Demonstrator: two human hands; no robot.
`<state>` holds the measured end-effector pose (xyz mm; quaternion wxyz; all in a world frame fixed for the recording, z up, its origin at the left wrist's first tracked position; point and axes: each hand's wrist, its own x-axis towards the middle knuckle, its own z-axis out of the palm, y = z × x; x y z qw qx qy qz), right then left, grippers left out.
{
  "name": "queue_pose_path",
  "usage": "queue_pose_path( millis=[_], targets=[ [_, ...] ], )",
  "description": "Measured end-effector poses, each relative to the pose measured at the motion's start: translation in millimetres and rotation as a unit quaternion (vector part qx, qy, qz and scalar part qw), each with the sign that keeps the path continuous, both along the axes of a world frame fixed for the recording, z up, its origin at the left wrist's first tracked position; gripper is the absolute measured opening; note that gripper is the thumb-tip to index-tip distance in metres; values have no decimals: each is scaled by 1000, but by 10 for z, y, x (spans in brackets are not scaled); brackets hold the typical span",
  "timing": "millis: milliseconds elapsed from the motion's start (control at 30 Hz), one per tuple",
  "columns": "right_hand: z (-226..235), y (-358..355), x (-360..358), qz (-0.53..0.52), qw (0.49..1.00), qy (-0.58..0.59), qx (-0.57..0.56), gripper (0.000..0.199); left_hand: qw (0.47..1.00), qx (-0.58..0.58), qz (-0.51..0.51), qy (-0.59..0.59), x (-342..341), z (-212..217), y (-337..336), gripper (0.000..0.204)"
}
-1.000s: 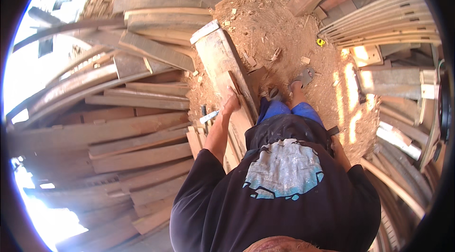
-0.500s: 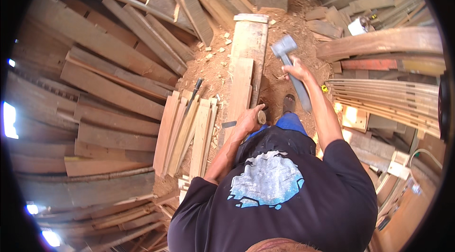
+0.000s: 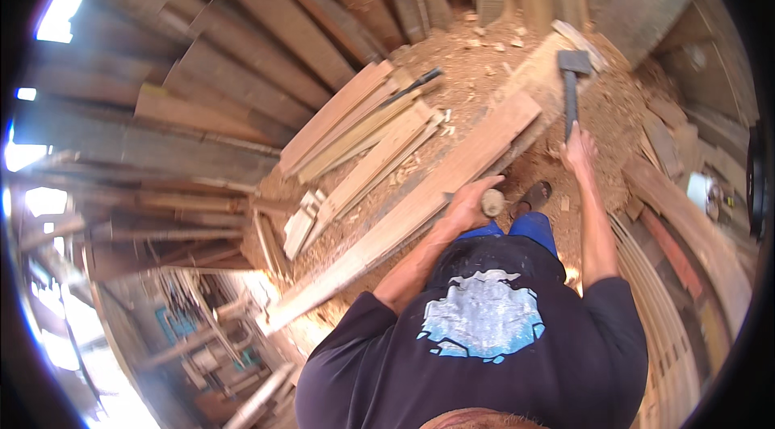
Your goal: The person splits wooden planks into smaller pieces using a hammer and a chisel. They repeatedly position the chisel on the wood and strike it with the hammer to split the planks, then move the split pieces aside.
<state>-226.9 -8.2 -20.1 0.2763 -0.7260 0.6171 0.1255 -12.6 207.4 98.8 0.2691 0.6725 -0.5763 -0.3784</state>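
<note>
My left hand [image 3: 468,201] is closed round a chisel [image 3: 492,203]; its round wooden handle end faces up, and a bit of blade shows past the fingers. That hand is at the near edge of a long reddish-brown board [image 3: 452,179]. The board lies along a thick plank [image 3: 526,74]. My right hand [image 3: 578,151] grips the lower part of the handle of a grey mallet [image 3: 574,62]. The mallet's blocky head is over the plank's far end, apart from the chisel.
Several cut strips [image 3: 347,118] lie left of the board, with a dark-handled tool [image 3: 420,82] across them. Wood chips and sawdust [image 3: 464,54] cover the floor. Planks [image 3: 266,21] lean all round the far side. A curved timber [image 3: 686,223] and slotted pieces [image 3: 658,300] are at the right.
The view has turned left, so the board now runs slantwise. My right hand now grips nearer the mallet handle's end, and the mallet points away. My left hand still holds the chisel.
</note>
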Motion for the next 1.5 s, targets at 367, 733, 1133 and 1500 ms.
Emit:
queue_pose_path(
  millis=[367,733,1133,1500],
  targets=[
    [806,1239,181,60,857,-502,101,44,981,-123,-54,140,-868,317,-594,80],
    [547,1076,82,-101,891,-439,-60,23,917,252,2,-310,657,-954,289,138],
    [558,585,461,-211,912,-338,-103,38,930,327,-104,-133,1331,-912,400,121],
    [547,-13,1038,-34,913,-332,-236,21,930,285,73,-219,1220,-1115,579,56]
  ],
)
